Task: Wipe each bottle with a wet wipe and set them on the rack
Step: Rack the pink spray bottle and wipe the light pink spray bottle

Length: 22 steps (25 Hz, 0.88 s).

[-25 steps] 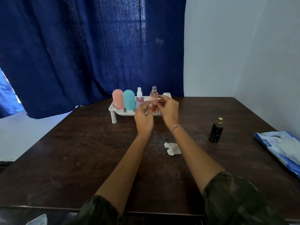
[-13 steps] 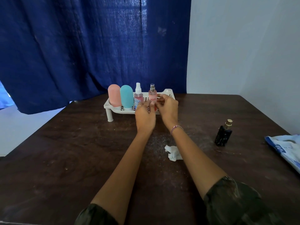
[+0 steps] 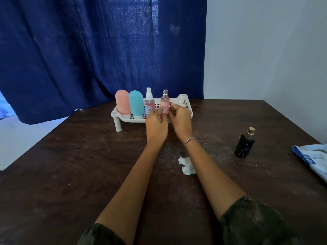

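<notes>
A white slotted rack [image 3: 184, 100] stands at the far middle of the table. On it, left to right, stand a pink bottle [image 3: 122, 101], a teal bottle [image 3: 135, 102], a clear spray bottle with a white cap [image 3: 149, 101] and a pink spray bottle with red lettering [image 3: 165, 101]. My left hand [image 3: 156, 125] and my right hand [image 3: 181, 119] are both at the lower part of the pink spray bottle, fingertips curled against its sides. A black bottle with a gold cap [image 3: 245, 143] stands on the table to the right. A crumpled white wipe [image 3: 186, 165] lies under my right forearm.
A blue and white wipe packet [image 3: 313, 158] lies at the table's right edge. The dark wooden table [image 3: 70, 165] is dusty in the middle. A blue curtain [image 3: 88, 50] hangs behind the rack, with a white wall to its right.
The pink spray bottle has settled upright on the rack beside the clear one. Both hands stay at its base. The view has tilted a little.
</notes>
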Each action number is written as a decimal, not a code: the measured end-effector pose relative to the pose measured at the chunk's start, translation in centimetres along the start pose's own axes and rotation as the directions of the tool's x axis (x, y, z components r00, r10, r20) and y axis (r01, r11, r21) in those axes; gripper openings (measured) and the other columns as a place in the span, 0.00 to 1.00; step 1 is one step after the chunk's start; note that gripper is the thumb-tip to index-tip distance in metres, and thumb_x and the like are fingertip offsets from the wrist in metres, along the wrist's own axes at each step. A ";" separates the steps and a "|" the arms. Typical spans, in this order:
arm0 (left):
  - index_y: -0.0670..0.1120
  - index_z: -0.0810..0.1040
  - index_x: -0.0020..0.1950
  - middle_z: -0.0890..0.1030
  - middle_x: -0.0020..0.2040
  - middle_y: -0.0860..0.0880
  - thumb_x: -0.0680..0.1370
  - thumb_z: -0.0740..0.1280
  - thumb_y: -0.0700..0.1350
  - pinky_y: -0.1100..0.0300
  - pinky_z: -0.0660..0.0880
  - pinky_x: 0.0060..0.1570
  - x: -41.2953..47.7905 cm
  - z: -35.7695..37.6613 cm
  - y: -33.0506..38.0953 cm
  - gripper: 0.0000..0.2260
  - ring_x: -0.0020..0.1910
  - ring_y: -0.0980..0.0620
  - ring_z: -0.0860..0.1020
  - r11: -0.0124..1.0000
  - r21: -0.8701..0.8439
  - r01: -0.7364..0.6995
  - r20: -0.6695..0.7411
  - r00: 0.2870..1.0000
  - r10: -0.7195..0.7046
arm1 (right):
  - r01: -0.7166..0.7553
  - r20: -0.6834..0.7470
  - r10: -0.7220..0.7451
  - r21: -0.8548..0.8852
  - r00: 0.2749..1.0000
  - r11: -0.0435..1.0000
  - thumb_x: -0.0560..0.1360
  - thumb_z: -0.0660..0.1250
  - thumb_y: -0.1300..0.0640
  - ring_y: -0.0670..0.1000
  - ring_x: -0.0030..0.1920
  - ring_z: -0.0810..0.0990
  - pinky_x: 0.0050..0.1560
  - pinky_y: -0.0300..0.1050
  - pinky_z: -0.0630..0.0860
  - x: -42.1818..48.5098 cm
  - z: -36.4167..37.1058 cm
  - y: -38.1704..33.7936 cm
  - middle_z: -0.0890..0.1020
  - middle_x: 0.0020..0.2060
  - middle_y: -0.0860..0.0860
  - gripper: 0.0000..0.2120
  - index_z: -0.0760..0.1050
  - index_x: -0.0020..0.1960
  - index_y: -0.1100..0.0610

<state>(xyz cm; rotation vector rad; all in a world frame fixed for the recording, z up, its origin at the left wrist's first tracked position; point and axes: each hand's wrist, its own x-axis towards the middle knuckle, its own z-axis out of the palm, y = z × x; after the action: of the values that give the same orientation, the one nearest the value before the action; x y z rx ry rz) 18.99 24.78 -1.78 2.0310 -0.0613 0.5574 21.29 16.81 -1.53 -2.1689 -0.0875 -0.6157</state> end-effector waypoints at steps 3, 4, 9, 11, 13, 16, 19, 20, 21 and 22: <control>0.39 0.73 0.66 0.76 0.64 0.41 0.81 0.59 0.44 0.65 0.67 0.59 0.0 -0.2 0.0 0.16 0.60 0.49 0.75 1.000 -0.011 0.011 -0.013 1.000 -0.011 | 0.016 0.037 -0.015 -0.005 0.999 1.000 0.77 0.63 0.61 0.52 0.58 0.77 0.62 0.45 0.69 -0.1 0.1 0.0 0.80 0.57 0.56 0.15 0.73 0.64 0.59; 0.39 0.73 0.66 0.76 0.64 0.42 0.81 0.59 0.44 0.67 0.66 0.56 0.0 -0.3 0.0 0.16 0.59 0.50 0.75 1.000 -0.013 0.017 -0.017 1.000 -0.017 | 0.014 0.051 -0.015 0.002 0.999 1.000 0.77 0.62 0.61 0.52 0.58 0.77 0.62 0.45 0.70 -0.1 0.2 0.0 0.80 0.57 0.56 0.15 0.73 0.64 0.59; 0.39 0.74 0.65 0.77 0.63 0.42 0.81 0.60 0.44 0.65 0.66 0.59 0.0 -0.4 0.2 0.15 0.61 0.48 0.75 0.999 -0.027 0.016 -0.024 1.000 -0.017 | 0.008 0.055 -0.007 -0.028 0.998 1.000 0.77 0.62 0.62 0.53 0.61 0.75 0.66 0.47 0.67 -0.2 0.3 0.4 0.78 0.60 0.55 0.16 0.72 0.65 0.59; 0.39 0.74 0.65 0.78 0.62 0.42 0.81 0.60 0.42 0.65 0.66 0.58 0.2 -0.5 0.1 0.14 0.60 0.48 0.75 0.999 -0.007 0.034 -0.040 0.999 -0.034 | 0.014 0.053 -0.011 -0.051 0.999 0.999 0.77 0.62 0.62 0.53 0.61 0.75 0.66 0.45 0.65 -0.3 0.1 0.3 0.78 0.60 0.55 0.16 0.72 0.65 0.60; 0.40 0.74 0.65 0.78 0.61 0.42 0.81 0.60 0.41 0.63 0.68 0.59 0.3 -0.5 0.1 0.14 0.59 0.48 0.76 0.999 0.003 0.054 -0.065 0.996 -0.054 | 0.016 0.042 -0.013 -0.065 0.999 0.998 0.78 0.61 0.63 0.53 0.61 0.75 0.65 0.43 0.64 -0.4 -0.2 0.3 0.78 0.60 0.56 0.16 0.72 0.65 0.61; 0.40 0.75 0.65 0.79 0.60 0.43 0.80 0.61 0.41 0.60 0.70 0.60 0.4 -0.5 0.3 0.14 0.57 0.49 0.77 0.998 -0.002 0.060 -0.106 0.993 -0.060 | 0.023 0.015 -0.022 -0.058 1.000 0.998 0.78 0.61 0.63 0.53 0.61 0.75 0.64 0.41 0.65 -0.5 -0.7 -0.5 0.77 0.61 0.56 0.16 0.71 0.66 0.61; 0.40 0.76 0.64 0.80 0.58 0.43 0.80 0.62 0.41 0.58 0.73 0.61 0.2 -0.6 0.9 0.14 0.55 0.49 0.77 1.000 -0.014 0.021 -0.130 0.991 -0.023 | 0.044 -0.004 -0.044 -0.019 0.999 0.999 0.78 0.61 0.62 0.52 0.57 0.77 0.60 0.36 0.67 -1.3 -1.4 -1.5 0.79 0.58 0.56 0.15 0.73 0.64 0.61; 0.40 0.76 0.64 0.80 0.58 0.43 0.80 0.62 0.41 0.58 0.72 0.61 -0.1 -0.7 1.1 0.14 0.55 0.49 0.77 1.000 -0.015 0.002 -0.130 0.991 -0.004 | 0.066 -0.006 -0.066 -0.030 0.998 0.997 0.78 0.61 0.62 0.52 0.56 0.78 0.58 0.34 0.66 -1.7 -1.8 -1.8 0.80 0.56 0.56 0.14 0.74 0.63 0.61; 0.41 0.76 0.64 0.80 0.59 0.43 0.79 0.62 0.41 0.59 0.72 0.60 -0.5 -0.8 1.3 0.14 0.56 0.50 0.77 1.000 -0.013 -0.011 -0.131 0.991 0.009 | 0.098 0.006 -0.098 -0.056 0.995 0.994 0.78 0.61 0.63 0.52 0.55 0.78 0.56 0.34 0.66 -2.2 -2.2 -2.0 0.81 0.55 0.56 0.13 0.75 0.61 0.61; 0.41 0.76 0.64 0.80 0.59 0.44 0.79 0.62 0.41 0.61 0.71 0.59 -1.0 -1.0 1.4 0.14 0.56 0.50 0.77 1.000 -0.008 -0.014 -0.131 0.991 0.012 | 0.139 0.027 -0.137 -0.094 0.990 0.986 0.78 0.61 0.63 0.53 0.55 0.78 0.57 0.35 0.67 -2.7 -2.6 -2.2 0.81 0.54 0.57 0.11 0.75 0.59 0.61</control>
<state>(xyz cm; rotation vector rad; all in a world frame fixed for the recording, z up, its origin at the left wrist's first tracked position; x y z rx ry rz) 17.37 24.75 -0.68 1.9813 0.0021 0.6965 17.24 16.65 0.16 -2.2763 -0.2252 -0.6892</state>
